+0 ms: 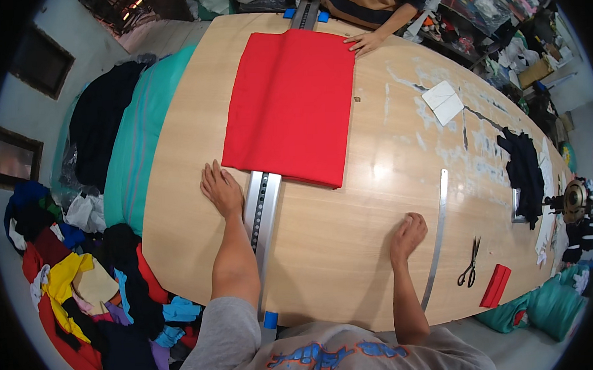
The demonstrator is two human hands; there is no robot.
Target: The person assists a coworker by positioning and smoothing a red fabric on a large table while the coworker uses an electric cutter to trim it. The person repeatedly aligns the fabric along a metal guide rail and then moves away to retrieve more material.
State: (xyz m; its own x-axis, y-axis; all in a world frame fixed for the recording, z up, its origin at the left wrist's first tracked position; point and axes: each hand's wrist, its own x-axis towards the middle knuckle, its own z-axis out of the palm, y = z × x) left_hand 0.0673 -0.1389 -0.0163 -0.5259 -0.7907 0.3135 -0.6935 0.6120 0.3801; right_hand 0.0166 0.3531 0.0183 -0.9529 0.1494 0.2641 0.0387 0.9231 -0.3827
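Observation:
A folded stack of red fabric lies at the far middle of the table, across a long metal rail with a slotted dark centre. My left hand is open, fingers spread on the tabletop just left of the rail, close to the fabric's near left corner. To the right, my right hand rests loosely on the wood with its fingers slightly bent, holding nothing. A thin steel ruler lies just right of it. Across the table, another person's hand touches the fabric's far right edge.
Black scissors and a small red folded piece lie on the wooden table at the right. Farther off are a white sheet and black cloth. A colourful clothing heap and green bundle flank the left.

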